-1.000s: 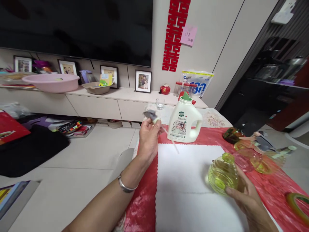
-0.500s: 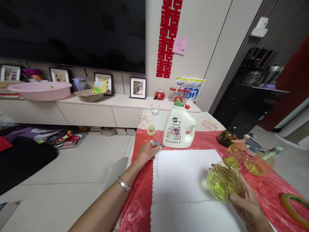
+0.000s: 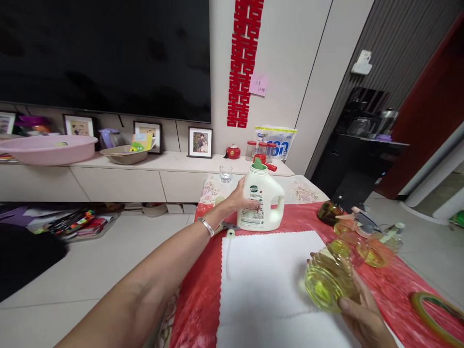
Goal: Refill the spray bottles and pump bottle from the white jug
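- The left hand (image 3: 242, 195) is stretched out to the far side of the desk (image 3: 311, 186). It grips the left flank of the white jug (image 3: 261, 205), with the thumb across the front label and the fingers out of sight behind it.
- A silver bangle (image 3: 206, 226) sits on that wrist, above the desk's left edge.
- The white jug stands upright near the far edge, left of the middle. Its green spout (image 3: 258, 164) points up and its handle faces away from the hand.
- Just in front of the jug, a small pump head with a thin tube (image 3: 228, 237) lies along the left border of the white sheet (image 3: 268, 285).
- The right hand (image 3: 364, 319) is at the near right of the desk. It is closed from below around a ribbed yellow-green glass bottle (image 3: 324, 282), which is tilted over the sheet's right border.
- The two hands are well apart, with the sheet between them.
- The sheet lies on a red cover (image 3: 201, 299) that reaches the desk's left edge.
- Beyond the bottle, toward the right edge, is a cluster of tinted glass pieces (image 3: 375, 249).
- A dark amber piece (image 3: 328, 212) lies further back.
- A ring of tape (image 3: 435, 316) lies near the near right corner.
- A small clear glass (image 3: 225, 174) stands behind the jug at the far edge.
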Available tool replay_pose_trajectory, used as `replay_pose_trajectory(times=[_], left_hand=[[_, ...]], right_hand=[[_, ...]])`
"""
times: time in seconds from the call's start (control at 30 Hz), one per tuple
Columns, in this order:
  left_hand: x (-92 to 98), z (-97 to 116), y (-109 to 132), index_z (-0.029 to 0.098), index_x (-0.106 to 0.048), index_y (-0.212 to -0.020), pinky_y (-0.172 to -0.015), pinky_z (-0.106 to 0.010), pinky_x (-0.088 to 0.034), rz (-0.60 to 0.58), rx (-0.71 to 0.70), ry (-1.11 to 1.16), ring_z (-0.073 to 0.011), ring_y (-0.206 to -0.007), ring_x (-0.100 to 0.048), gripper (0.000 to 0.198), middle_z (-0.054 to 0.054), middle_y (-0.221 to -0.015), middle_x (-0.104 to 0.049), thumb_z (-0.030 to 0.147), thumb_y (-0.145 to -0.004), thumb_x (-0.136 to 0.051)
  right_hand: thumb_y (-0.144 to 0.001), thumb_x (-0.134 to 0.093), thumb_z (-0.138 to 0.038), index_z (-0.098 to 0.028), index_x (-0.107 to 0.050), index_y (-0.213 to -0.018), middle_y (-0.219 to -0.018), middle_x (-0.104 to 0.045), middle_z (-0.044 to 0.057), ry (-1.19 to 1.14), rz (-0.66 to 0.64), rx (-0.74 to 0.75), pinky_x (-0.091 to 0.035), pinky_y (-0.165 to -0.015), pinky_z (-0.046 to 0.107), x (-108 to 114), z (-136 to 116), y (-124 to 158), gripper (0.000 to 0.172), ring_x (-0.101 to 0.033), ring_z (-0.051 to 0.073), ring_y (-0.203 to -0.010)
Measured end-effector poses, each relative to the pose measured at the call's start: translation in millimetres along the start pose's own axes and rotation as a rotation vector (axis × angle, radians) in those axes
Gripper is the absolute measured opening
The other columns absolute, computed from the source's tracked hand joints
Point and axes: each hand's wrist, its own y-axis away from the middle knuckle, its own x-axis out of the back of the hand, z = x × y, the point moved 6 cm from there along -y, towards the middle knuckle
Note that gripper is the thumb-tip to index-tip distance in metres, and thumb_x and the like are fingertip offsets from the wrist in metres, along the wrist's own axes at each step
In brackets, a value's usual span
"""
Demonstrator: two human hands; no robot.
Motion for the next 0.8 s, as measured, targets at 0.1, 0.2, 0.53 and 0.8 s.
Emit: replay_pose_trajectory(times=[0.1,0.2,0.53,0.8], left_hand=[[-2.7,-1,1,0.016,-0.053,-0.114,-0.086,-0.046,-0.056,0.053,0.062,-0.039,-0.0268,-0.093,-0.069,0.075,-0.008,-0.102,-0.071,0.032,-0.053,-0.094],[-4.2,11,11,0.018,-0.054,-0.108,-0.089,-0.045,-0.054,0.173,0.078,-0.165,-0.0274,-0.099,-0.067,0.07,-0.008,-0.105,-0.07,0.032,-0.051,-0.094],[-52.7,63,75,0.02,-0.054,-0.11,-0.082,-0.039,-0.054,0.121,0.073,-0.186,-0.0255,-0.097,-0.068,0.07,-0.004,-0.105,-0.071,0.035,-0.054,-0.092],[-67.1,30,115,0.023,-0.05,-0.125,-0.093,-0.041,-0.052,0.095,0.121,0.034,-0.0278,-0.109,-0.066,0.083,-0.006,-0.118,-0.069,0.039,-0.056,-0.093]], right_hand=[[-0.071,-0.079,-0.05,-0.027,-0.036,-0.154,-0.151,-0.044,0.015,0.015,-0.009,0.049,-0.05,-0.102,0.055,-3,-8,-1,0.097,-0.049,0.039,-0.134],[-0.069,-0.08,-0.05,-0.026,-0.035,-0.155,-0.149,-0.045,0.018,0.015,-0.018,0.053,-0.048,-0.103,0.059,-10,-16,-4,0.101,-0.051,0.041,-0.132],[-0.067,-0.079,-0.055,-0.035,-0.04,-0.15,-0.153,-0.042,0.013,-0.044,0.044,0.069,-0.048,-0.101,0.062,-14,-42,-5,0.093,-0.054,0.039,-0.129],[-0.069,-0.073,-0.057,-0.035,-0.044,-0.15,-0.152,-0.044,0.009,-0.015,0.176,0.147,-0.056,-0.094,0.051,-2,-55,-2,0.089,-0.051,0.038,-0.132]])
